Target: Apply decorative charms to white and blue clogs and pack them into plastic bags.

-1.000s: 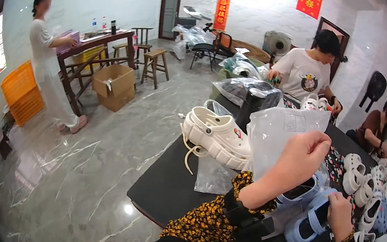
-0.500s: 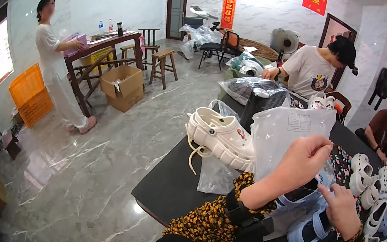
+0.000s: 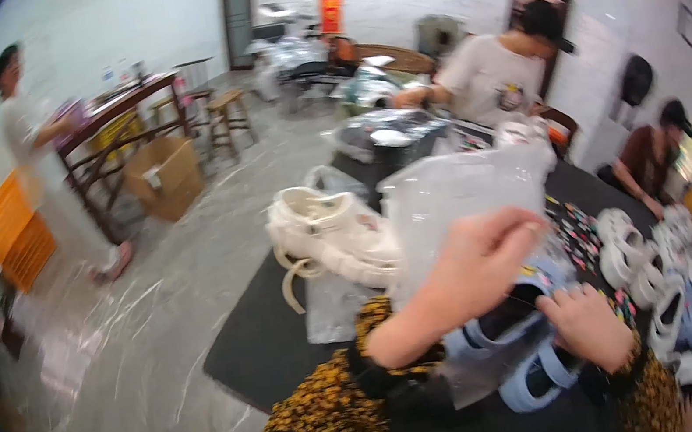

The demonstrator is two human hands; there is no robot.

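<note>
The bag (image 3: 466, 186), frosted plastic, lies on the table (image 3: 250, 353) and is the reference for all places below. Its contents cannot be made out.

Left hand (image 3: 480, 259): positioned over the near side of the bag. Thumb and forefinger are brought together at the tips; whether anything is pinched between them cannot be told. The other fingers are curled.

Right hand (image 3: 587, 324): positioned nearer than the bag and to its right, over the blue clogs (image 3: 470, 344). Fingers are bent and slightly parted; contact with a clog cannot be confirmed.

The blue clogs sit on the near side of the bag, one nearer than the other, openings upward. A clear sheet (image 3: 472, 378) lies along them; whether it encloses either clog is unclear.

Left of the bag, a cream clog (image 3: 340, 234) with a loose lace rests tilted, with a clear pouch (image 3: 330, 311) beneath it. Right of the bag are small coloured charms (image 3: 574, 232) and, farther right, white clogs (image 3: 620, 248).

Far beyond the bag, to the left, an open carton (image 3: 169, 183) stands on the floor with something pale inside. An orange crate (image 3: 18, 244) stands farther left; its contents are indistinct.
</note>
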